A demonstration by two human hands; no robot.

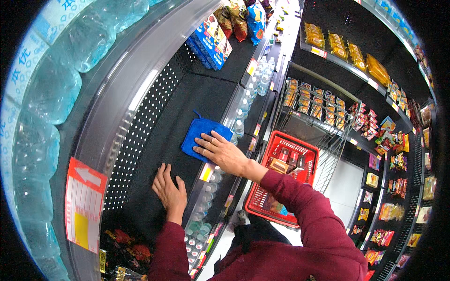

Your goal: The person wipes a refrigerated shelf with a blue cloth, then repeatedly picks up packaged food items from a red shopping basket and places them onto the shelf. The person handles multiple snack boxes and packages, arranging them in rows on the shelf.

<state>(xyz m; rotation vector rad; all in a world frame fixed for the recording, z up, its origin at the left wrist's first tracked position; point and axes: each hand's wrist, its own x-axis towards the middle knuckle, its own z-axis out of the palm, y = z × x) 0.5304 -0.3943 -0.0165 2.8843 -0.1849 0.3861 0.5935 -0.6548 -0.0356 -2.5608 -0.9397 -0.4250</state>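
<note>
My right hand (pixel 224 152) lies flat with its fingers stretched out on a folded blue cloth (pixel 193 140), pressing it against the black shelf (pixel 187 100) beside the shelf's front edge. A small loop sticks out from the cloth's far corner. To the left and nearer to me, my left hand (pixel 170 193) rests palm down on the same shelf, its fingers spread and nothing held. The two hands are apart. Both arms wear dark red sleeves.
A blue box (pixel 211 44) and snack bags (pixel 238 18) stand at the shelf's far end; dark packets (pixel 124 253) lie at the near end. Bottled water (pixel 44 93) lines the left. A red basket (pixel 293 140) in a wire cart (pixel 328 159) stands at right, before snack shelves (pixel 342 56).
</note>
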